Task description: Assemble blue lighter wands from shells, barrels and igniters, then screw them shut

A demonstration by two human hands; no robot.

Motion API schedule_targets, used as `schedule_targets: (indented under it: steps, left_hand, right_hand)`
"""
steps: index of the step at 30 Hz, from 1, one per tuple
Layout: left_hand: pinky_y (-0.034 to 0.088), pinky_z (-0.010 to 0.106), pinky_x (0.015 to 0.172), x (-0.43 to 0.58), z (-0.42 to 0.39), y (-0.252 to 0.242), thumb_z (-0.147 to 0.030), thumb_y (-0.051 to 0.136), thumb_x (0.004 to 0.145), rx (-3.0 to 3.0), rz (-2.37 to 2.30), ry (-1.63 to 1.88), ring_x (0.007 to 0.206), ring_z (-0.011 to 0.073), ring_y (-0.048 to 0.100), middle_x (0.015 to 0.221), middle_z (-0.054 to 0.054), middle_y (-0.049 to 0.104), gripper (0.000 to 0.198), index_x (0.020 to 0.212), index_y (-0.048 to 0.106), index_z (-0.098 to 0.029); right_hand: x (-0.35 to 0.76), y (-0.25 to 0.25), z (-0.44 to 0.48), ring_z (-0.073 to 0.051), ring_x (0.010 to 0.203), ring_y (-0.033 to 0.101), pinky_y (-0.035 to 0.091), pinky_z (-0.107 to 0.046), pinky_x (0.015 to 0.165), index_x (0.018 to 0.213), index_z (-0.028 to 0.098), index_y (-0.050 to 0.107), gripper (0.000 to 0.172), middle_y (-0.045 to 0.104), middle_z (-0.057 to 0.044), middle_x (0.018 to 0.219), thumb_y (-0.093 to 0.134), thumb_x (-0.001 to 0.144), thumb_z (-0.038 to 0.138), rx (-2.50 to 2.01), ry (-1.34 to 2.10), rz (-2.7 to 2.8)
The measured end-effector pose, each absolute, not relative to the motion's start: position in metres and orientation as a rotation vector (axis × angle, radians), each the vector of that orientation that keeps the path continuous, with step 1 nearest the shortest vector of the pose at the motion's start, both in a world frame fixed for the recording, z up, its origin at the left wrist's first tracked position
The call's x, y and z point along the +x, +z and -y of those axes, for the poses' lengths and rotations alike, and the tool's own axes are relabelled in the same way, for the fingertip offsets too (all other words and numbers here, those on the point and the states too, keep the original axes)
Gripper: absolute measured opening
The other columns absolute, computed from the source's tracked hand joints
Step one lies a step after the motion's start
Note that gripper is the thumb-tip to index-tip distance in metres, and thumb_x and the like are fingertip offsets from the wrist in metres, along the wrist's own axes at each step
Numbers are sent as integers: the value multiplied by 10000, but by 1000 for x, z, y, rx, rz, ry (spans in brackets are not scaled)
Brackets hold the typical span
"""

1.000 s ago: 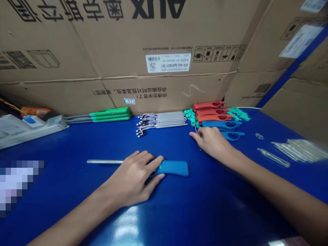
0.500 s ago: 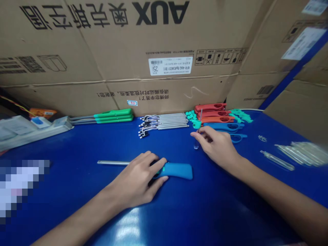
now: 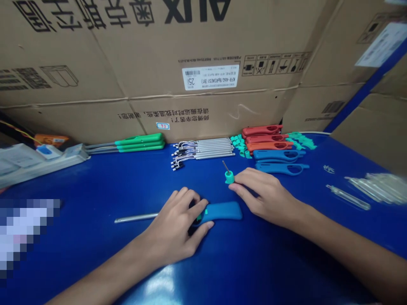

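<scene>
My left hand [image 3: 182, 220] is wrapped round a long-nosed gas lighter [image 3: 224, 211] lying on the table. Its blue handle points right, and its silver tube [image 3: 136, 217] sticks out to the left from under my hand. Bits of green show at the lighter's middle; my fingers cover the rest. My right hand [image 3: 259, 190] is closed, pinching a small screwdriver [image 3: 225, 166] whose thin shaft points up and left; its handle is hidden by my fingers. A turquoise plastic collar [image 3: 229, 177] sits round that shaft, against my fingertips.
Along the back lie green lighters [image 3: 141, 142], silver tubes with wires [image 3: 214, 149], turquoise collars [image 3: 239, 143], red handle shells [image 3: 263, 130], blue handle shells [image 3: 280, 169] and turquoise parts [image 3: 302, 140]. Clear tubes [image 3: 375, 188] lie right, a power strip [image 3: 44, 165] left. A cardboard box [image 3: 152, 76] stands behind.
My right hand has come left and nearer, away from the collar pile, with the screwdriver and a turquoise collar. The lighter has turned slightly under my left hand, its tube tip nearer me.
</scene>
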State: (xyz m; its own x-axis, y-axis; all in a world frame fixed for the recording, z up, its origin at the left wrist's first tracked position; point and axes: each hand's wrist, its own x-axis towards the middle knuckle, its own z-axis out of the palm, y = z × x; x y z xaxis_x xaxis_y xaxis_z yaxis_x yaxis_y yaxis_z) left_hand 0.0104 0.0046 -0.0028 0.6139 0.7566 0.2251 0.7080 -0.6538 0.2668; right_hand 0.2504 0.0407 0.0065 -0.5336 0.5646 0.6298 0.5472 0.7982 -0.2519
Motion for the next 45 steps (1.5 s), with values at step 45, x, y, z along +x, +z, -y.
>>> schedule_targets:
  steps: [45]
  left_hand:
    - [450, 345, 743, -1, -15, 9, -99, 635, 821, 2680, -1006, 1109, 796, 165, 601, 890, 36, 702, 219, 1018, 605, -189]
  right_hand:
    - [254, 8, -24, -139, 782, 595, 490, -256, 717, 919, 166, 681, 229, 634, -61, 866, 470, 973, 235, -847, 253, 2411]
